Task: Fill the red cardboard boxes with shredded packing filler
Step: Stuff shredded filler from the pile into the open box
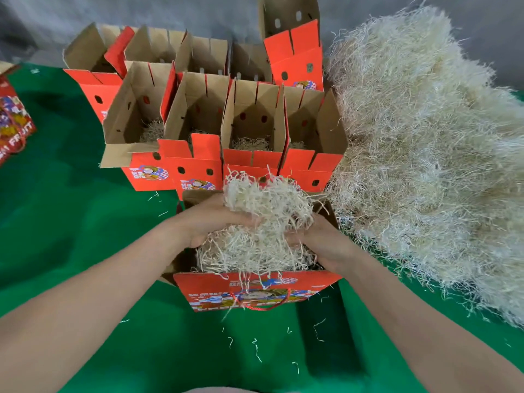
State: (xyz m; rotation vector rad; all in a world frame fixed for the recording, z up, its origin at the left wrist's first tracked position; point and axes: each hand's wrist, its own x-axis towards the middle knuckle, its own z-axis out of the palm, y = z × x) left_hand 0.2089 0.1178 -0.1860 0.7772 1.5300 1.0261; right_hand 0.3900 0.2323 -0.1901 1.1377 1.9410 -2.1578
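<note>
A red cardboard box with a red cord handle stands open right in front of me on the green cloth. A clump of pale shredded filler sits over and inside its opening. My left hand grips the clump from the left, fingers curled into the strands. From the right, my right hand holds the same clump, its fingers buried in the shreds. Behind this box stand several more open red boxes, the front row with a little filler at the bottom.
A big heap of loose shredded filler covers the right side of the table. Flat folded red boxes lie at the left edge. Stray strands dot the green cloth near me. A grey wall is behind.
</note>
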